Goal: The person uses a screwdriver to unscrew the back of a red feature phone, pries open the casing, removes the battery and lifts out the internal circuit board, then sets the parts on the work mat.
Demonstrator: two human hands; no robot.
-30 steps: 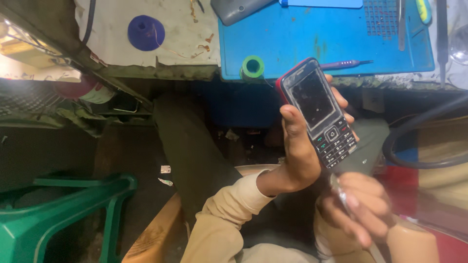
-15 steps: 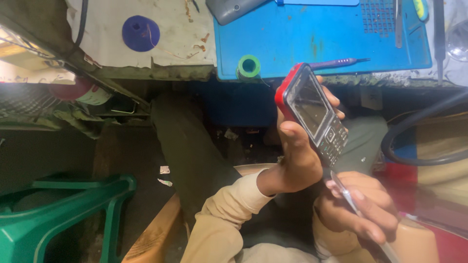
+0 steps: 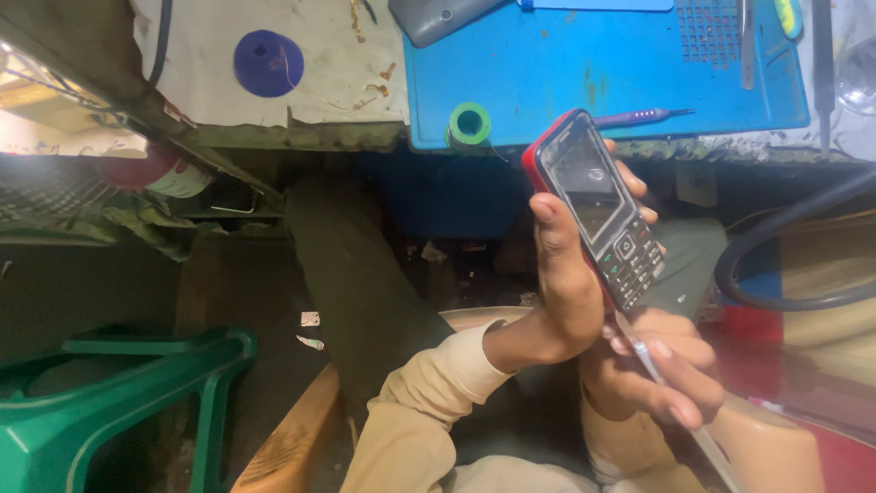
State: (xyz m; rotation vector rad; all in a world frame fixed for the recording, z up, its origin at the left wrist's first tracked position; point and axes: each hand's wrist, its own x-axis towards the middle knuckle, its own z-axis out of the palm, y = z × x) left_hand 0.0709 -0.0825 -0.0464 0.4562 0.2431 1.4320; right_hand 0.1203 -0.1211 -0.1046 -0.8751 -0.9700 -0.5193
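— Red-edged and black-faced, that keypad phone (image 3: 598, 210): where is it just now?

— Held up in front of the workbench edge, below the blue work mat (image 3: 584, 73), tilted with screen and keys facing the camera. The left hand (image 3: 566, 283) wraps it from behind, thumb along the near side, fingertips showing past the far edge. A firm, closed hold.

— And the right hand (image 3: 662, 374)?

— Just under the phone, fingers pinched shut on a thin metal tool (image 3: 650, 361), its tip close to the phone's bottom corner. Whether it touches, I can't tell.

— How would you handle it well?

— I'd judge it best to keep the phone braced in the palm, work the tip gently along the seam, and avoid levering hard. The green solder spool (image 3: 469, 123) and purple-handled tool (image 3: 639, 116) sit at the mat's edge, within reach.
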